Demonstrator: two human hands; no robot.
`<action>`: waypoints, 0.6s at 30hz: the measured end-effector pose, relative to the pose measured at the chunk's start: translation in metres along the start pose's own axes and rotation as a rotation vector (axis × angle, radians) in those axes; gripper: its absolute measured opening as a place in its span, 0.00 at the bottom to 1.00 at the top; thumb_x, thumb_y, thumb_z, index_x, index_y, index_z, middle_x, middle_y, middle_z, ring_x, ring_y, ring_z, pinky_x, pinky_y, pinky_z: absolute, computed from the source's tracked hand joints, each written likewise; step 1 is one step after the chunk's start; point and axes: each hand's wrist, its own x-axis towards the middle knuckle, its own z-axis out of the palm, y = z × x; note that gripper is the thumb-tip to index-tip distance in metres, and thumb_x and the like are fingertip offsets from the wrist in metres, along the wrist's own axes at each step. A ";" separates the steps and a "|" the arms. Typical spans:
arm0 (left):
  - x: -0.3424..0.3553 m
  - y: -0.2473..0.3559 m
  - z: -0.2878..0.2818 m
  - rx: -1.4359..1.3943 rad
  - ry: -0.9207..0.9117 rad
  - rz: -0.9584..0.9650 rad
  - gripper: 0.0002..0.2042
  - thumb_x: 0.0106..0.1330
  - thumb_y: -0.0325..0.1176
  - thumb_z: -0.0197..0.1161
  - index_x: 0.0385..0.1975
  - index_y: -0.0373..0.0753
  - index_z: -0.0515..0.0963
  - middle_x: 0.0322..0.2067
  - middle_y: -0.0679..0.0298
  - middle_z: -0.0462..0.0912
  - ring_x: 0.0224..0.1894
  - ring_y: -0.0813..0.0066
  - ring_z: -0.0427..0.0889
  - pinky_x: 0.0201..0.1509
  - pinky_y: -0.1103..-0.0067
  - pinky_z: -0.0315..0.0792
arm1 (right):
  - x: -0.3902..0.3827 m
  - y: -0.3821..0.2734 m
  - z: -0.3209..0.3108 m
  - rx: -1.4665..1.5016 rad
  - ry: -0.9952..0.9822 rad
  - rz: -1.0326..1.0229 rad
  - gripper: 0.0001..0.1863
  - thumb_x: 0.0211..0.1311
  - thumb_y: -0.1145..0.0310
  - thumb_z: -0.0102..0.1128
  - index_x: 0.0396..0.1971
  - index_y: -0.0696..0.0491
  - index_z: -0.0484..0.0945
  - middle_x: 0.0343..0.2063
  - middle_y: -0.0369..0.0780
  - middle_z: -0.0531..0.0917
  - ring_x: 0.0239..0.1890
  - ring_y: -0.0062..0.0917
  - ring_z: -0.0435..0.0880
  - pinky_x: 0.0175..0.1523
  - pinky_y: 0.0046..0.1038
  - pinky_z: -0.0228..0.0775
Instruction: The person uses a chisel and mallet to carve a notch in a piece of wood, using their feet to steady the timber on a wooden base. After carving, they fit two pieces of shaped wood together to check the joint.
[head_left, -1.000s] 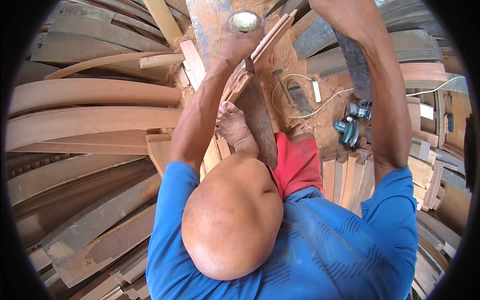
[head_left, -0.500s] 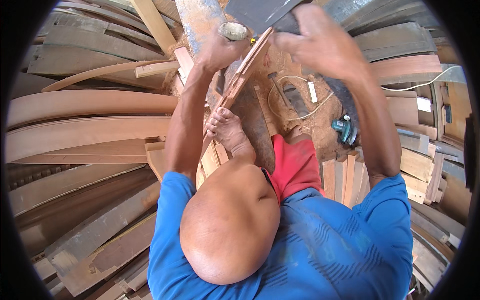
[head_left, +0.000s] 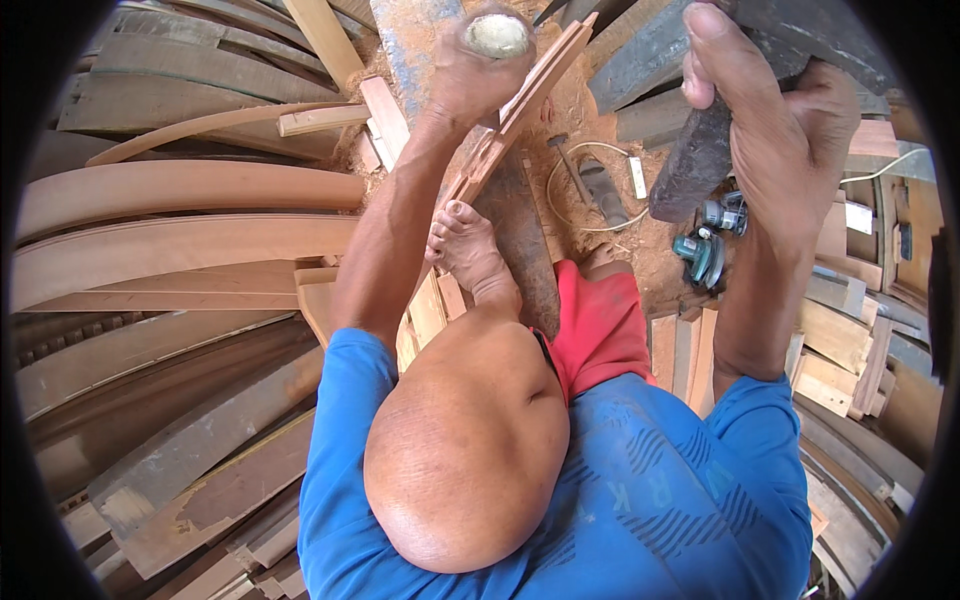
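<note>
My left hand [head_left: 470,80] is wrapped round an upright chisel, whose battered pale round handle end [head_left: 497,36] sticks out above the fist. Its blade is mostly hidden beneath the hand. Just beside it runs a narrow reddish wooden piece [head_left: 540,75] with notched, split edges, slanting down to my bare foot [head_left: 468,245], which is against it. My right hand [head_left: 785,120] grips a dark mallet by its thick handle [head_left: 692,165]. The mallet's blocky head [head_left: 825,35] is raised at the upper right, apart from the chisel.
Curved boards [head_left: 190,210] are stacked on the left. On the sawdust-covered floor lie a hammer [head_left: 570,170], a looped pale cable with a white power strip [head_left: 637,177], and a green power tool [head_left: 697,255]. More wood pieces [head_left: 830,350] are piled on the right.
My right hand has swung the mallet away from above the chisel, to the right and up toward me. My left hand, still round the chisel, appears slightly further right and higher.
</note>
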 end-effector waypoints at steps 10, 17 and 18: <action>-0.006 -0.007 0.011 -0.442 -0.124 -0.235 0.10 0.57 0.30 0.73 0.39 0.43 0.85 0.33 0.62 0.86 0.37 0.74 0.86 0.44 0.76 0.80 | 0.000 0.005 -0.003 0.091 -0.012 -0.127 0.12 0.63 0.73 0.69 0.44 0.61 0.79 0.27 0.36 0.81 0.21 0.16 0.77 0.26 0.19 0.70; -0.006 0.017 -0.002 -0.242 -0.226 -0.275 0.12 0.59 0.27 0.71 0.43 0.39 0.82 0.34 0.64 0.86 0.37 0.76 0.84 0.44 0.77 0.79 | -0.002 -0.004 0.003 0.019 0.061 -0.068 0.14 0.64 0.72 0.70 0.44 0.61 0.79 0.28 0.36 0.81 0.21 0.17 0.78 0.26 0.19 0.72; -0.007 0.005 0.005 -0.307 -0.222 -0.260 0.12 0.59 0.27 0.71 0.44 0.39 0.83 0.34 0.64 0.85 0.37 0.77 0.84 0.43 0.77 0.79 | -0.002 -0.004 0.005 0.025 0.076 -0.059 0.14 0.64 0.71 0.70 0.44 0.61 0.79 0.28 0.36 0.81 0.21 0.17 0.78 0.26 0.19 0.72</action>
